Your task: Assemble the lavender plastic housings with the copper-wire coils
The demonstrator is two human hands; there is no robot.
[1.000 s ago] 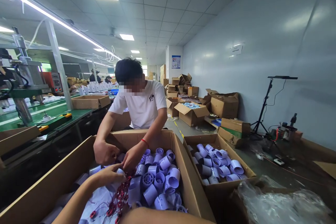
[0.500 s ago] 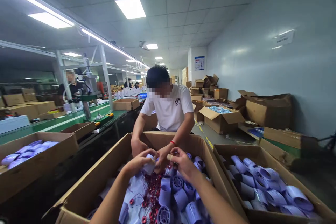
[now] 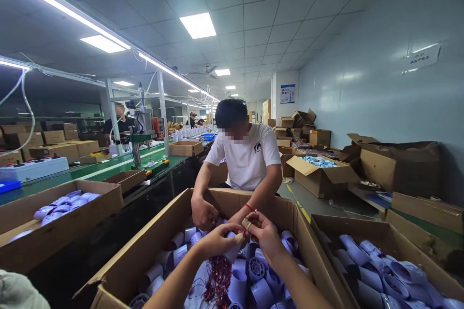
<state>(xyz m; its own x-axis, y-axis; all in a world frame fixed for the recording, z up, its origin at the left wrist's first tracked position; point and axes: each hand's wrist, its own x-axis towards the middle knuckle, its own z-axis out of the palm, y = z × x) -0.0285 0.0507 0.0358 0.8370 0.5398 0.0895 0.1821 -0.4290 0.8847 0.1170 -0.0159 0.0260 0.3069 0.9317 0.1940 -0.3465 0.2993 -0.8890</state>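
Observation:
My left hand [image 3: 217,241] is closed around a pale purple plastic cylinder [image 3: 231,252], held above the open carton [image 3: 137,234]. Tape wraps the tip of its thumb. Close by on the right, my right hand [image 3: 267,239] pinches with taped fingertips at a small red wired part [image 3: 241,233], partly hidden between the two hands. Below them lies a heap of red wired parts [image 3: 217,277] on a pale plastic sheet. Many purple cylinders [image 3: 237,287] surround it, some showing spoked ends.
A co-worker in a white T-shirt [image 3: 246,164] leans over the carton's far side, both hands inside. Another carton of purple cylinders [image 3: 395,285] stands at right, and one more [image 3: 65,231] at left. A green conveyor bench [image 3: 152,154] runs along the left.
The camera view has shifted, so the scene sits further right and lower. My hands have come together, bringing the cylinder close to my right fingertips.

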